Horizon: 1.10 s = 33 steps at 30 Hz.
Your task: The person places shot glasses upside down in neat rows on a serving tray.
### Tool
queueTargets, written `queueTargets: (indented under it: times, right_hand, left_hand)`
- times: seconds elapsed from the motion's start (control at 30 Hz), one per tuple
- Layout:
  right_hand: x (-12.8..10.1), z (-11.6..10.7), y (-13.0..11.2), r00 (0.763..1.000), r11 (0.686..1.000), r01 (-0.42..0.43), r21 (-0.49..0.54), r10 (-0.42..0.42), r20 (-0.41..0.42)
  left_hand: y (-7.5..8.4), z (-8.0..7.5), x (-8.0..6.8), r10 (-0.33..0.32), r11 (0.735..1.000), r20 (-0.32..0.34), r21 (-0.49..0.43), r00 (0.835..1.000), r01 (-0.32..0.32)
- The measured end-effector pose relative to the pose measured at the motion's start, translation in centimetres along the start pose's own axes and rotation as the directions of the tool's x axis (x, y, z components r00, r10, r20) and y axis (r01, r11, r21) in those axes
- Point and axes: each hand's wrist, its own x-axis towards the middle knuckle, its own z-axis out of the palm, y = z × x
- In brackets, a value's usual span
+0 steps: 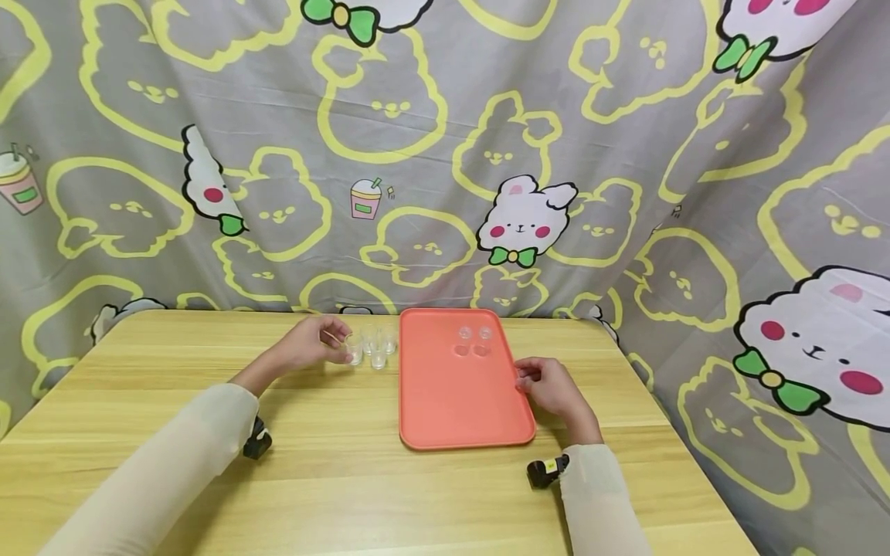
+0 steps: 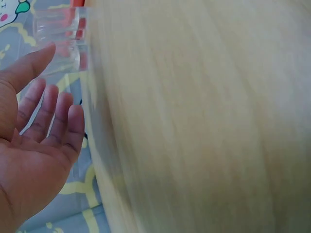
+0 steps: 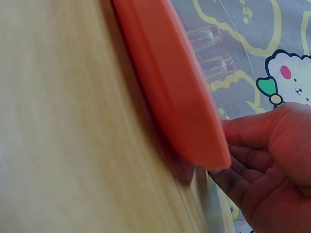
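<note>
Several small clear shot glasses stand close together on the wooden table, left of the red tray. My left hand is at the left side of this group, thumb and fingers apart. Its fingertips reach right beside the nearest glass; in the left wrist view the thumb overlaps a glass. My right hand grips the tray's right edge, thumb at the rim and fingers lower down in the right wrist view. More clear glasses stand on the tray's far right part.
The wooden table runs back to a grey curtain with yellow outlines and white rabbits, which also closes off the right side. Black wrist cameras sit under both sleeves.
</note>
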Motion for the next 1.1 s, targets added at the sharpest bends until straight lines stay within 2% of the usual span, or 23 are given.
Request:
queueTargets:
  times: [0.3, 0.43, 0.87, 1.1]
  right_hand:
    - [-0.11, 0.03, -0.12, 1.000, 1.000, 0.003, 0.000, -0.003, -0.001]
    - [-0.15, 0.01, -0.11, 1.000, 1.000, 0.006, 0.009, -0.006, 0.001]
    - [0.00, 0.00, -0.10, 1.000, 1.000, 0.007, 0.002, -0.007, -0.001]
    - [-0.01, -0.05, -0.11, 1.000, 1.000, -0.005, 0.005, 0.005, 0.000]
  left_hand:
    - [-0.54, -0.05, 0.02, 0.008, 1.000, 0.034, -0.022, 0.999, -0.008]
    - [-0.66, 0.08, 0.20, -0.008, 1.000, 0.042, -0.025, 0.999, 0.009]
    - [-0.88, 0.38, 0.91, -0.012, 1.000, 0.049, 0.015, 0.999, 0.012]
    - [-0.52, -0.02, 0.66, -0.012, 1.000, 0.077, 0.018, 0.997, 0.010]
